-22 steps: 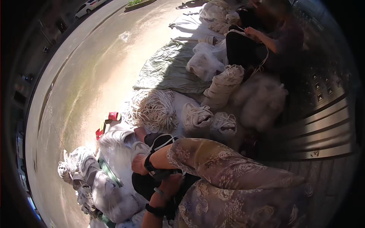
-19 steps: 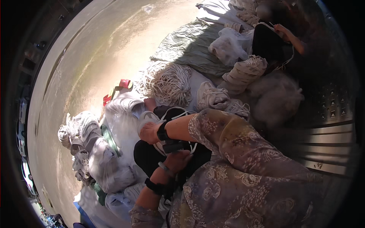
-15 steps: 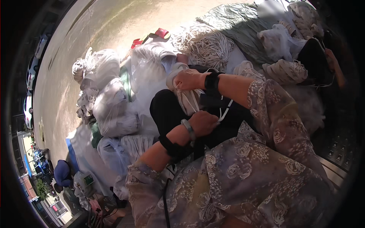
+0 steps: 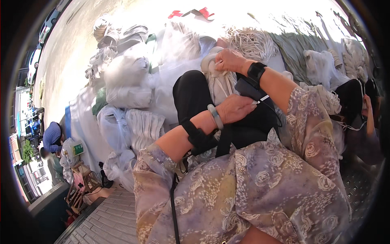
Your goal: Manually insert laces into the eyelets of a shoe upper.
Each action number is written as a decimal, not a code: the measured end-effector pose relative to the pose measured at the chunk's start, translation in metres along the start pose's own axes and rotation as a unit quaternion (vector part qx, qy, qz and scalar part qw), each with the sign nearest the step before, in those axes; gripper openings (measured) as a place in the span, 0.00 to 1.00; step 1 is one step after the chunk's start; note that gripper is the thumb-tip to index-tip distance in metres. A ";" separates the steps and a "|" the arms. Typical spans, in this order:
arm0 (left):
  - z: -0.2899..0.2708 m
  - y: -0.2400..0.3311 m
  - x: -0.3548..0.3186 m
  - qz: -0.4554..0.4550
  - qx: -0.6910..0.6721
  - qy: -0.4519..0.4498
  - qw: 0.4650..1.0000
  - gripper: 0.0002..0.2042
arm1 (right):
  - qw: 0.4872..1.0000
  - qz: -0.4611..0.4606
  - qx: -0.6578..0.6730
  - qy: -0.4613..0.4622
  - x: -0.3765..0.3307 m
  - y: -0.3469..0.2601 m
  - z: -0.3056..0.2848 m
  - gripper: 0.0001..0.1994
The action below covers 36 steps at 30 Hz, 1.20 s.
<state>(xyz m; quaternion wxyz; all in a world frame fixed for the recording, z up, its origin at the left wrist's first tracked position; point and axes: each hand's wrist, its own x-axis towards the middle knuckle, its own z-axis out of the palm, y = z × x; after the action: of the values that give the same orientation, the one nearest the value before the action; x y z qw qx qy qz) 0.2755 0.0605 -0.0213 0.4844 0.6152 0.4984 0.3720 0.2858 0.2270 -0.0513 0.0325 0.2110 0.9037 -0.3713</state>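
Note:
A bundle of off-white flat cord [image 4: 219, 82] lies across my lap, beside my black-clad left knee. Over its upper end sits my right hand [image 4: 231, 61], its fingers closed on strands of the bundle. My left hand [image 4: 237, 108] is lower, by the bundle's near end. Its thumb and fingers pinch a white strip [image 4: 263, 98] that sticks out to the right. Close under my right wrist, with its black band, is a dark flat device [image 4: 247, 89] with a thin cable. My fingers hide parts of the cord.
Clear plastic bags of white cord [image 4: 129, 77] are piled to the left. Ahead lies a large loose coil of cord [image 4: 254, 44] beside a grey-green sheet [image 4: 296, 51]. Another person's arm [image 4: 369, 116] shows at the right edge; a person in blue [image 4: 52, 136] bends at far left.
The whole view has shifted, so my hands and the bundle appear higher and further right. The white loop by my left hand now shows as only a short end.

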 end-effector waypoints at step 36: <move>-0.025 0.067 -0.015 -0.031 -0.130 -0.131 0.982 0.20 | 0.997 -0.047 -0.054 0.001 -0.004 -0.009 0.006 0.10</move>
<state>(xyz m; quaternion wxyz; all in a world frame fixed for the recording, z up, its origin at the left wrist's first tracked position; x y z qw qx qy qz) 0.2655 0.0492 0.0498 0.6325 0.5751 0.3968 0.3342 0.2852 0.2154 -0.0487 0.0251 0.1663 0.9313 -0.3232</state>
